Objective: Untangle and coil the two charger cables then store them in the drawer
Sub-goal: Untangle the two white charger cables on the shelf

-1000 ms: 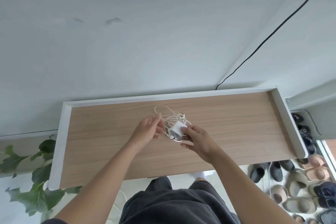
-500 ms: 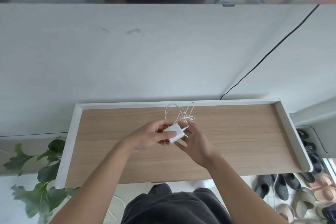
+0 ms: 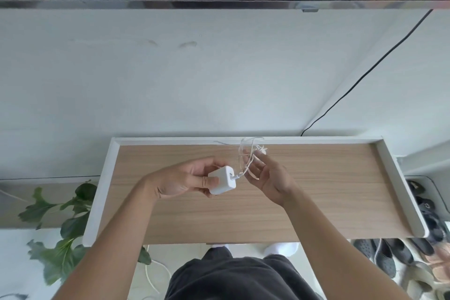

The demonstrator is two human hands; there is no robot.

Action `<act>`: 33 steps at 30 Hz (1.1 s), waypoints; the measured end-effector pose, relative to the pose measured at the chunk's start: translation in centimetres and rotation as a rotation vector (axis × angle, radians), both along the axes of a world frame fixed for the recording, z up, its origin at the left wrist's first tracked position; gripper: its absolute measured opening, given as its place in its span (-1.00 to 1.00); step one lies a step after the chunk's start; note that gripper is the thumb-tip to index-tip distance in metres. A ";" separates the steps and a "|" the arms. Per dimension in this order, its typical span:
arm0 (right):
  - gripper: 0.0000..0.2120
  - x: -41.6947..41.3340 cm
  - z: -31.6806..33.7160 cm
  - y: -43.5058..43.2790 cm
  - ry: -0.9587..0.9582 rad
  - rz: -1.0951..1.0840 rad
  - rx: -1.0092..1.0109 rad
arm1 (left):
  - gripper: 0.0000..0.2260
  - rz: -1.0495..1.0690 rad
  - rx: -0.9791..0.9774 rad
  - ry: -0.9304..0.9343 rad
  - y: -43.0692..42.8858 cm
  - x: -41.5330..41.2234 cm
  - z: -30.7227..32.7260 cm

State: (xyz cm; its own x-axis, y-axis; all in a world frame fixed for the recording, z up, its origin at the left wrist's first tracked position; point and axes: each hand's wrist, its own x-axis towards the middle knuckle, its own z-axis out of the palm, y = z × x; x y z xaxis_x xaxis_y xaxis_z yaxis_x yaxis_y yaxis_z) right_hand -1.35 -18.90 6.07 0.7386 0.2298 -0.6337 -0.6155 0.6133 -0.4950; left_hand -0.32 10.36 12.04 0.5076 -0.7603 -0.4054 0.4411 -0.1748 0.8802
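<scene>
**Left hand grips the block, cable tangle on the right fingers**

We see both hands held over the open drawer (image 3: 98, 192), which has a wood-grain bottom and a white rim. The left hand (image 3: 185, 179) grasps the white charger block (image 3: 222, 179), thumb on top and fingers curled underneath. The block is roughly over the middle of the drawer, nearer its back edge than its front edge, and does not touch the bottom.

A thin white lead leaves the block's right face and runs straight into the cable tangle (image 3: 248, 153). The tangle is looped over the fingers of the right hand (image 3: 269, 175). That hand is palm up with its fingers spread and mostly straight, so it carries the loops rather than clenching them. We cannot tell whether the thumb pins any strand. The top of the tangle overlaps the drawer's back edge, right of its middle. The strands are blurred, so we cannot separate one cable from the other.

Beyond the drawer a black cord (image 3: 365, 75) runs diagonally down the pale wall to the drawer's back edge. A leafy plant (image 3: 68, 226) stands past the left edge, and shoes (image 3: 426, 224) lie on the floor past the right edge. Another white cable (image 3: 149, 273) lies on the floor below the front edge.
</scene>
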 end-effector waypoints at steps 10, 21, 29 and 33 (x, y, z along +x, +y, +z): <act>-0.83 -2.4 -3.2 -0.4 0.055 0.038 -0.212 | -0.70 0.134 0.701 -0.164 1.6 -3.1 -13.1; -0.64 -5.0 -5.5 4.1 0.236 -0.034 -0.272 | -0.72 0.201 0.942 -0.306 0.5 -6.5 -19.9; -0.72 -5.9 -6.3 4.5 0.221 0.060 -0.244 | -0.79 0.271 0.721 -0.390 -1.9 -7.1 -17.3; -0.79 -6.0 -6.8 4.1 0.196 0.146 -0.323 | -0.89 0.253 0.545 -0.351 -3.2 -7.8 -15.8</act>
